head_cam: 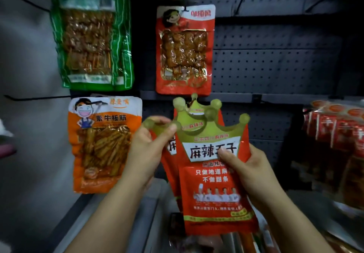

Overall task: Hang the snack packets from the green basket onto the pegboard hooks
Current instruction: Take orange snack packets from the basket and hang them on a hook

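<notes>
A red snack packet [214, 191] with a green crown-shaped top and white Chinese lettering stands upright at about 5 o'clock in the view, pinched at its right edge. Just behind it, toward 10 o'clock, a second crown packet [169, 146] is gripped at its crown tip. A third crown packet [197, 108] hangs behind them on the dark pegboard [275, 65], at 12 o'clock from them.

On the pegboard [275, 65], two packets hang side by side up top, the skewer packet [184, 51] right of the wide packet [90, 35]. Below the wide one hangs the strip-snack packet [104, 144]. Right of it, before the board, the left hand [145, 148] and right hand [250, 166] hold two overlapping crown-topped packets [212, 174], with stacked packs [334, 150] far right
</notes>
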A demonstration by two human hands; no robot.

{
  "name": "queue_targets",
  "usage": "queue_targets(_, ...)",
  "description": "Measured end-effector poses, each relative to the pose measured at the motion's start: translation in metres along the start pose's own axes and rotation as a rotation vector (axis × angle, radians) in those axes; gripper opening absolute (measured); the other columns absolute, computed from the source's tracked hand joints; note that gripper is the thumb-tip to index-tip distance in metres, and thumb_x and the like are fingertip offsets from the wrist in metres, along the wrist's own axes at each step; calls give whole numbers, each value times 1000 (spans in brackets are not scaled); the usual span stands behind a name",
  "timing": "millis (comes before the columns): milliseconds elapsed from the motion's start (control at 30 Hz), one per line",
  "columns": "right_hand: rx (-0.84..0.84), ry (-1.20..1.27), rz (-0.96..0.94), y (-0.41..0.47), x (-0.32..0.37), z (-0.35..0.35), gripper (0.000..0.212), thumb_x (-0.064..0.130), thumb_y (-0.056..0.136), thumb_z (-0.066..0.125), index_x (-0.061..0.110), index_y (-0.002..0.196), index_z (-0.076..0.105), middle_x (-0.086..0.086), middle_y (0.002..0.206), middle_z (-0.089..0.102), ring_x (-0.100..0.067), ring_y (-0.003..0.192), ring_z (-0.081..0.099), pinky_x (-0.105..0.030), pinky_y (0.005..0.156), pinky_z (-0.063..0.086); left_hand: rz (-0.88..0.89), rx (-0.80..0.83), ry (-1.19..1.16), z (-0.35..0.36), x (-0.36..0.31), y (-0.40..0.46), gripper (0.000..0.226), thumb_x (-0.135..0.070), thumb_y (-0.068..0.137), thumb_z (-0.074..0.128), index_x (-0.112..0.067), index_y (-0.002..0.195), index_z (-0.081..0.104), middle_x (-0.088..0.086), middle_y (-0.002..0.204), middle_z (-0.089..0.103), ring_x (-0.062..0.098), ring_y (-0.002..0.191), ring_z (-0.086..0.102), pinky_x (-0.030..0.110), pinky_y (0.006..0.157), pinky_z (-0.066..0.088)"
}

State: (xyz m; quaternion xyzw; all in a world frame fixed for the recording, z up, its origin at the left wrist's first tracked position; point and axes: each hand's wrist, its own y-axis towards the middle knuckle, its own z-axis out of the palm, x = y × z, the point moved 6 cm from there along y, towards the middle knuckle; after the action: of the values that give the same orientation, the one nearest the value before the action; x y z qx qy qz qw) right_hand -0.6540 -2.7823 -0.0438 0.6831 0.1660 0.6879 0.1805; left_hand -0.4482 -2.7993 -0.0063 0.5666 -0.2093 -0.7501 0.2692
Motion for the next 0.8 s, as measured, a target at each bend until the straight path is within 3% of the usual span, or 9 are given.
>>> queue_targets(133,10,14,-13,-5,-1,-2,27,45,60,75,29,81,69,-10,83,76,-30,74,74,-39,65,60,213,95,130,2,-36,12,16,-29,68,75,-37,82,72,-11,77,72,1,75,67,13,65,51)
queue_targets(267,-6,29,-24,-7,-3,-2,26,40,61,79,29,83,71,-9,85,76,-29,76,74,-39,65,59,295,153,239,14,-49,16,17,-17,78,73,-34,78,75,-15,75,73,-1,72,67,12,62,50)
queue_targets(400,-38,35,-65,-6,0,-5,29,38,61,86,30,85,73,-8,87,76,-28,79,74,-42,71,58,294,142,302,25,-51,24,17,-20,84,67,-34,78,71,-20,68,70,-6,69,64,10,64,47)
queue_targets(500,-48,54,-78,-2,3,-6,32,42,56,77,31,86,73,-7,87,76,-27,79,74,-41,71,58,341,105,312,30,-56,28,17,-18,86,65,-33,78,70,-22,65,69,-8,66,62,9,63,46)
queue_targets(667,-48,97,-47,2,0,-3,19,35,61,74,28,79,72,-9,85,76,-28,75,74,-33,61,60,398,74,388,32,-60,31,21,-21,87,64,-37,75,68,-22,68,69,-4,69,64,16,65,51)
queue_targets(800,-53,102,-29,2,-4,0,33,39,57,75,22,85,69,-10,87,76,-30,77,73,-40,66,60,320,52,336,29,-51,34,17,-21,87,65,-33,77,70,-16,65,69,3,67,65,29,65,56)
